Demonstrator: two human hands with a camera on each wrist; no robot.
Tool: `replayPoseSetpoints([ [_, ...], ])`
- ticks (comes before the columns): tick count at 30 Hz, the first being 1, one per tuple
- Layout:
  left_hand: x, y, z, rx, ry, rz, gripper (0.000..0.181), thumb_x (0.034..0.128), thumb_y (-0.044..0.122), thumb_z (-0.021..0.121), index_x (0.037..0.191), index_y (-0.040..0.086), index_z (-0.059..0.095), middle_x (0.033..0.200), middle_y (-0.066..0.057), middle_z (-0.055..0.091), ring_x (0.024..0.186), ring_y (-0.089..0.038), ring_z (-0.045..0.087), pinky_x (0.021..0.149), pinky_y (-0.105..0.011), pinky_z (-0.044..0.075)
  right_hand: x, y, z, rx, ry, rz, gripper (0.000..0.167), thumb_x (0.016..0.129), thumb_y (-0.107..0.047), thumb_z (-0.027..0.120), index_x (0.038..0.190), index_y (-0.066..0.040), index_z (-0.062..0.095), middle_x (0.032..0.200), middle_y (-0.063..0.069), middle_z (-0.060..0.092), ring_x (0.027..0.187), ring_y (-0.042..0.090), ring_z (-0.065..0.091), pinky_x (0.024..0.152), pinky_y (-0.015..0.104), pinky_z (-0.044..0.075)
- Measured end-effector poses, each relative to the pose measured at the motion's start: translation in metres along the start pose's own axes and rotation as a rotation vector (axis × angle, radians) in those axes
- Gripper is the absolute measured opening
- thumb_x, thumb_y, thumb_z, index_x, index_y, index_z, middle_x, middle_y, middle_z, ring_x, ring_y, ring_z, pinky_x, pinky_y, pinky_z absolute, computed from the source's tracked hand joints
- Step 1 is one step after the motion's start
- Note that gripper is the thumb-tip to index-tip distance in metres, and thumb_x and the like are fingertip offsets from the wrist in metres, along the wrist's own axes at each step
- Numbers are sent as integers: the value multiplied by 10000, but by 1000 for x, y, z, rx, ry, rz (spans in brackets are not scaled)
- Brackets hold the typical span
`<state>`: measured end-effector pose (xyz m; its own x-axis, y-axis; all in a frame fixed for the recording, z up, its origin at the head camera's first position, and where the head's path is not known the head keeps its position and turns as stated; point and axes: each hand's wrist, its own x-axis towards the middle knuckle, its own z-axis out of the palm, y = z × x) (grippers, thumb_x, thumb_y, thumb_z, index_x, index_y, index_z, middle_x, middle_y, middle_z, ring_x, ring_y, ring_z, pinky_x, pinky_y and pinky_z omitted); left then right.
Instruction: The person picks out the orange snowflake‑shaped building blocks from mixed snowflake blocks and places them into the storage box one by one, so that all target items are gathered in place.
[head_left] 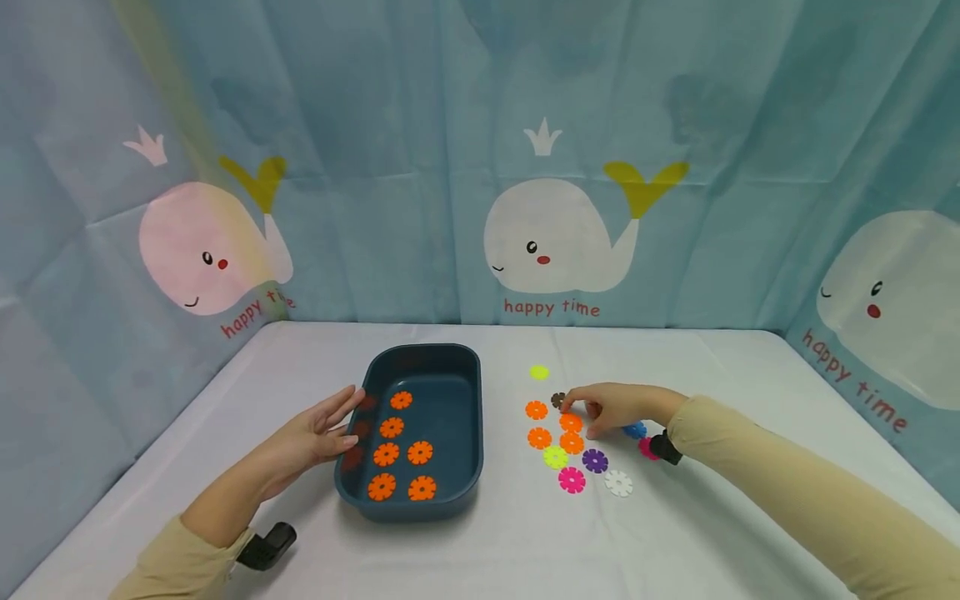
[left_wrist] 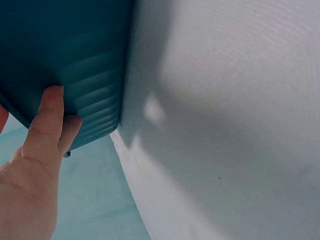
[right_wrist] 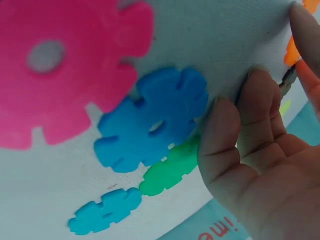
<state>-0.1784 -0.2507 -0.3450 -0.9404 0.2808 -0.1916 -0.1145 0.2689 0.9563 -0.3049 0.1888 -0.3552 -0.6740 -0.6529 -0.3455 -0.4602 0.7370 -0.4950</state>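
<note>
My left hand (head_left: 300, 450) touches the left side of a dark blue bin (head_left: 450, 417) with extended fingers; the left wrist view shows those fingers (left_wrist: 47, 117) against the bin's ribbed outer wall (left_wrist: 95, 60). Several orange notched discs (head_left: 421, 452) lie in the bin. To its right, my right hand (head_left: 618, 404) is low over the table, index fingertip at an orange disc (head_left: 571, 423) and thumb apart from it. A brown disc (head_left: 557, 401) is beside that fingertip. In the right wrist view, the hand's (right_wrist: 250, 155) other fingers are bent, with an orange disc (right_wrist: 291, 52) partly hidden beyond.
Near the right hand lie other orange discs (head_left: 539, 437), yellow-green (head_left: 556, 457), pink (head_left: 572, 480), purple (head_left: 596, 461) and white (head_left: 618, 483) ones. Blue (right_wrist: 155, 120) and green (right_wrist: 171, 167) discs lie beside the right palm. A whale-print curtain (head_left: 420, 250) borders the table.
</note>
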Motion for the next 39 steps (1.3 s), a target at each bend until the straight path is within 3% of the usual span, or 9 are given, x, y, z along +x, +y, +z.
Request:
replayPoseSetpoints([
  [8, 1, 1, -2, 0, -4, -5, 857, 961, 63, 575, 1555, 45, -42, 1619, -134, 20, 1423, -498, 31, 1093, -625, 225, 5, -5, -1, -41, -6, 8, 357, 870, -72, 719, 1160, -237, 595, 815, 26, 472, 836, 174, 464, 738, 314, 407],
  [20, 0, 0, -2, -2, 2, -11, 855, 961, 54, 574, 1555, 48, -40, 1617, -139, 22, 1420, -503, 40, 1092, -620, 232, 11, -9, -3, -11, -45, 52, 365, 843, -54, 740, 1118, -250, 604, 836, 39, 487, 855, 179, 474, 722, 294, 430],
  [29, 1, -2, -1, -7, -1, -8, 853, 962, 54, 577, 1556, 48, -36, 1616, -142, 24, 1421, -502, 43, 1091, -618, 239, 12, -13, -7, 1, -102, 40, 332, 848, -34, 731, 1100, -195, 587, 800, 39, 468, 775, 163, 457, 654, 248, 389],
  [39, 1, -2, -2, -3, -7, -2, 854, 965, 59, 572, 1555, 51, -46, 1617, -138, 20, 1422, -498, 34, 1090, -629, 228, 13, -15, -4, 33, -75, 57, 258, 859, -27, 715, 1020, -173, 576, 819, 50, 458, 795, 177, 455, 647, 247, 379],
])
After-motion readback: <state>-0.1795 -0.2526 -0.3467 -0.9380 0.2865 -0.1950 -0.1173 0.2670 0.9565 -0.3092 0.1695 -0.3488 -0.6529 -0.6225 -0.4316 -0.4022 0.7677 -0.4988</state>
